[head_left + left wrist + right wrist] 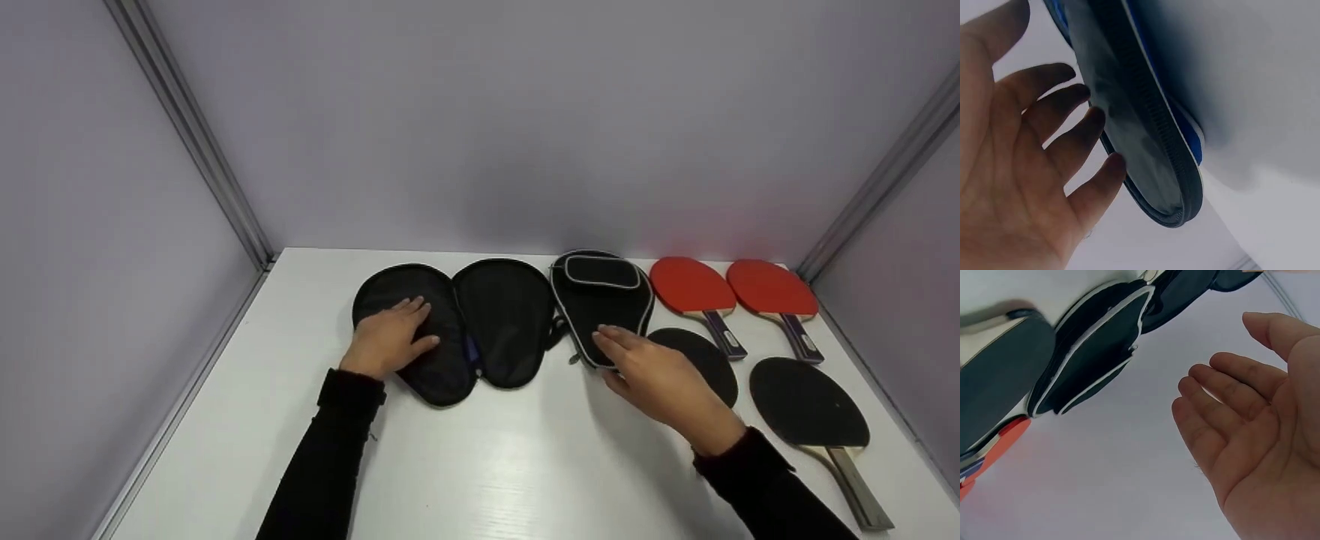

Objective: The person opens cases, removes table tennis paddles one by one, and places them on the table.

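Note:
A black table tennis bat case (506, 322) lies spread open on the white table, its two halves side by side. My left hand (386, 337) rests over the left half, fingers extended. In the left wrist view, those fingertips meet the dark face of the case (1129, 129), which has a zipped edge. Right of it lies a closed black bat case (600, 311) with pale piping and a small pocket at its wide end. My right hand (660, 375), fingers nearly straight and holding nothing, hovers by its narrow end. The right wrist view shows the bare palm.
Two red-faced bats (690, 285) lie at the back right. Nearer me are two black-faced bats; one (810, 401) shows its handle, the other (697, 360) is partly hidden behind my right hand. Grey walls (487, 150) enclose the table (480, 465) at the back and sides.

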Available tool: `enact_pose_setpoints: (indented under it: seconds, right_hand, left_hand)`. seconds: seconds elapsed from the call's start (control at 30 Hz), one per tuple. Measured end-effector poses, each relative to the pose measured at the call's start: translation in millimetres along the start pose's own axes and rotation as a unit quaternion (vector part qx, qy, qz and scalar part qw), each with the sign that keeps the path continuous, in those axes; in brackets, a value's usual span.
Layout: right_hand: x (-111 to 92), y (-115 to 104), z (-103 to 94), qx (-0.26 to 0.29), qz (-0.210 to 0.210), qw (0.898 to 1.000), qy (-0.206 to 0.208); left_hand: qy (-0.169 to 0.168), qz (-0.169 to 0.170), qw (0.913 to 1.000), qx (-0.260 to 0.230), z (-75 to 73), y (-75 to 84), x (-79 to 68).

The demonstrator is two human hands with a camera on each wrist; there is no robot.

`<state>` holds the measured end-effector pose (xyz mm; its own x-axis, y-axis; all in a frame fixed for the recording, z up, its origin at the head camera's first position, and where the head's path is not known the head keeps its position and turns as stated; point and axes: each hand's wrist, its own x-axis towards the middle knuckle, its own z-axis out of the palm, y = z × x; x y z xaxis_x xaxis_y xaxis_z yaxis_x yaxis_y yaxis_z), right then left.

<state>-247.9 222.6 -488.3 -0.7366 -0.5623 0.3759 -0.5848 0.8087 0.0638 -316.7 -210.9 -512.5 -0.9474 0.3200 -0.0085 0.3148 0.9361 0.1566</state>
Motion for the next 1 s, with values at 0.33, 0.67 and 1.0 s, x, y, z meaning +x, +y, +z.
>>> enact_pose_setpoints:
  seconds: [0.33,0.67,1.0]
  right_hand:
    - [25.0,-19.2,20.6,0.002,-0.035,0.999,-0.017]
    - [36.4,-40.1,42.7,-0.002,-0.064,0.994,-0.085]
    - [40.7,-45.7,64.0,0.049,-0.094,0.988,-0.113]
  left_hand:
    - [0.097,-0.079,0.9885,-0.085,-4.3,-18.0,4.7]
    - [0.133,-0.175,0.9564,-0.193,-0.1,-33.5,5.9]
    - [0.091,-0.225,0.9386,-0.245,-7.1,-44.2,2.9]
